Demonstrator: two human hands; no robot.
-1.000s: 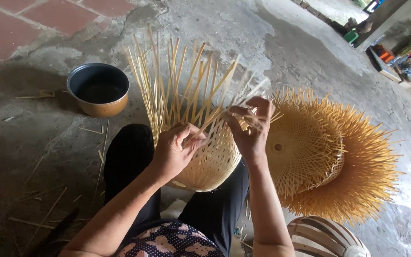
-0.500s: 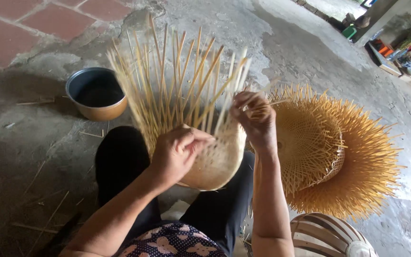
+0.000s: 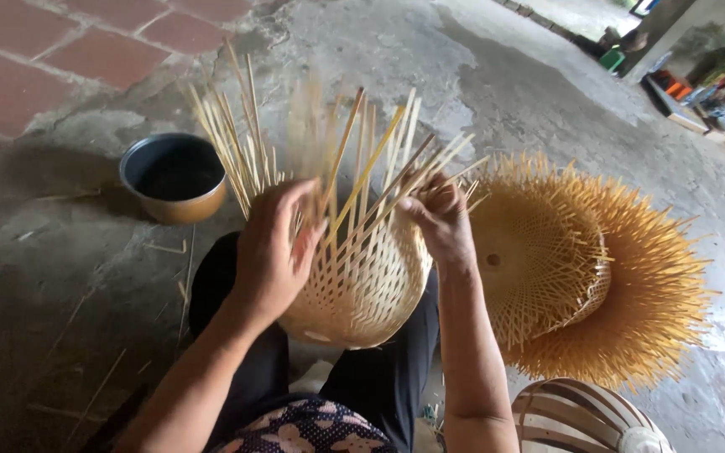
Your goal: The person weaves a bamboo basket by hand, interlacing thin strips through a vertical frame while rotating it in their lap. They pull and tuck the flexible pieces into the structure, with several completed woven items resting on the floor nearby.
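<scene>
Bamboo basket [image 3: 362, 285], half-woven, rests on my lap: light, springy, with splintery loose strips. My left hand [image 3: 272, 252] cups its wall, fingers curled; my right hand [image 3: 440, 220] pinches upright strips [image 3: 379, 159] at the rim.

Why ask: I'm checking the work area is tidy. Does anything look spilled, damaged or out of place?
Only loose thin bamboo slivers lie scattered on the grey concrete floor, left of the half-woven pale bamboo basket held by the left hand and right hand. The round dark metal bowl stands upright.
</scene>
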